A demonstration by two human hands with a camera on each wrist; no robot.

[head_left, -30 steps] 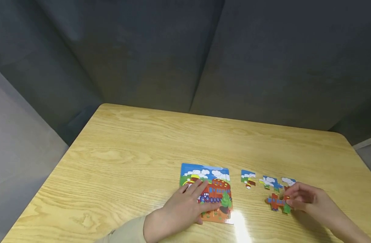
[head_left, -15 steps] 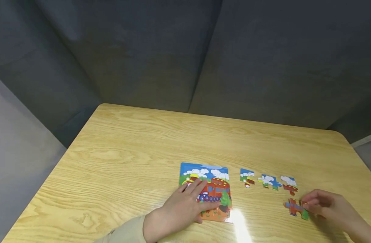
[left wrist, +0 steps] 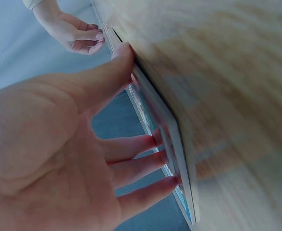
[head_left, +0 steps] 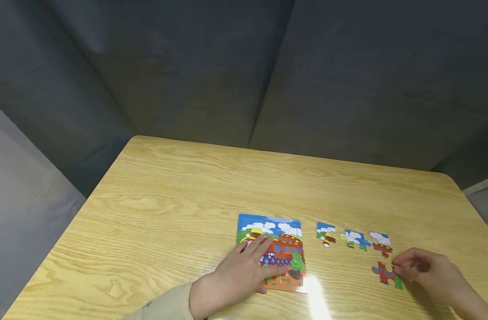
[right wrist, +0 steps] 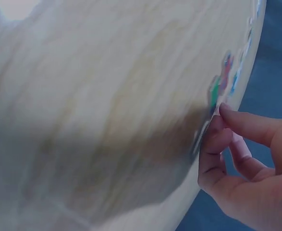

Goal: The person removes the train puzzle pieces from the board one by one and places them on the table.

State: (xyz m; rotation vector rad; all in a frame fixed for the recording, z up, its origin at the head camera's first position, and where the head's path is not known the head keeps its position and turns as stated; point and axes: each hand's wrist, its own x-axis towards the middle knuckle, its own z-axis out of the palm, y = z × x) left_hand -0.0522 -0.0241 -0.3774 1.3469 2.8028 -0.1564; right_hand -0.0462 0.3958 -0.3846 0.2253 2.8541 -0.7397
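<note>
My left hand rests with spread fingers on a square train jigsaw puzzle, its palm low over the near left corner. In the left wrist view, fingertips touch the puzzle's face, and the thumb lies at its edge. Off to the right, my right hand pinches a red, blue and green puzzle piece by its right end, between thumb and index finger. The right wrist view shows this piece low at the tabletop, its held end partly hidden by the fingertips.
Several loose puzzle pieces lie in a row beyond the right hand: a blue-and-brown one, a cloud one and a white-and-red one. They rest on a wooden table, with a dark curtain behind its far edge.
My right hand has carried its puzzle piece to the right and a little nearer to me, away from the row, then stayed almost in place. The left hand has kept still on the puzzle.
</note>
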